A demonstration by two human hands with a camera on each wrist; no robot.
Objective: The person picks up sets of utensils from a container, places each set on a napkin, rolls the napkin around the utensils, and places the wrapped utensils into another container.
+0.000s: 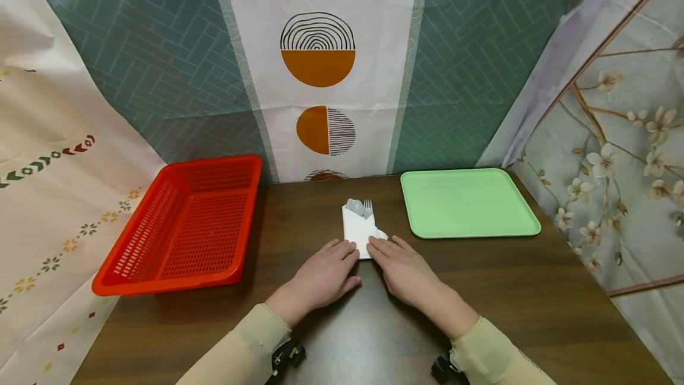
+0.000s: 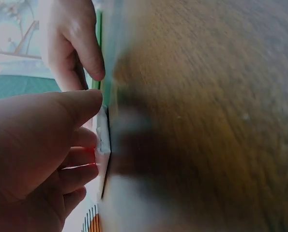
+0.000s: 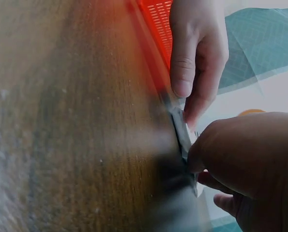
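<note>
A folded white napkin (image 1: pixel 357 229) lies on the wooden table, with a grey fork (image 1: pixel 368 207) and a rounded grey piece, apparently a spoon (image 1: pixel 353 205), poking out of its far end. On the napkin's near left corner rest the fingertips of my left hand (image 1: pixel 324 273). My right hand (image 1: pixel 410 273) touches the near right side, where a small flap of napkin sticks out. The fingers of both hands are extended, and the thumbs stay low by the table. In the left wrist view the napkin (image 2: pixel 103 135) shows edge-on beside the left fingers. The cutlery handles are hidden.
A red perforated plastic basket (image 1: pixel 240 248) stands on the left side of the table. At the back right lies a light green tray (image 1: pixel 470 204). Patterned cloths (image 1: pixel 454 64) hang behind the table and along both sides.
</note>
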